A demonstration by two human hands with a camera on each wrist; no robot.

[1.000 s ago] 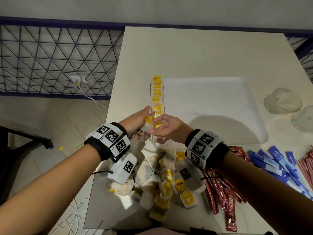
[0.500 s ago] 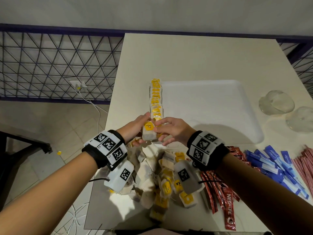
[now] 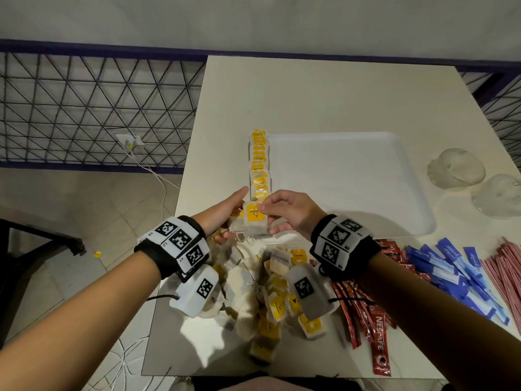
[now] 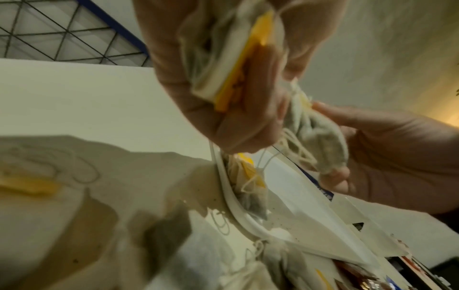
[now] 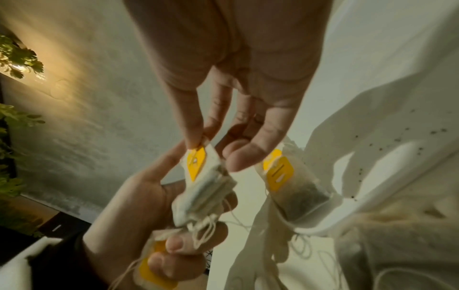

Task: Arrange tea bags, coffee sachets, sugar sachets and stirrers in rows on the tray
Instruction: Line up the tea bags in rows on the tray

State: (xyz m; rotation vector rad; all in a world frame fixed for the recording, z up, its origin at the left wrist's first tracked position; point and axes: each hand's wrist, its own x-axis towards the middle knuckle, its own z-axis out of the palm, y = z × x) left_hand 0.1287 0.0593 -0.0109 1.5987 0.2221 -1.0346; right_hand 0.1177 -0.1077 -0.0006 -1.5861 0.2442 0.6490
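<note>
While my left hand (image 3: 222, 211) grips a small stack of white tea bags with yellow tags (image 3: 255, 218) just above the near left corner of the white plastic tray (image 3: 366, 179), my right hand (image 3: 290, 211) pinches the top bag's corner

This is looking like a balcony or terrace of a home. A plain white rectangular table (image 3: 324, 94) is standing against a dark blue metal railing with a diagonal wire lattice (image 3: 93, 108), running along the far and left sides. Beige floor tiles (image 3: 70, 221) are showing at the left, where a white wall socket (image 3: 130, 140) is feeding a trailing white cable (image 3: 158, 176). In the right wrist view, green leafy plants (image 5: 17, 58) are catching warm lamplight.
</note>
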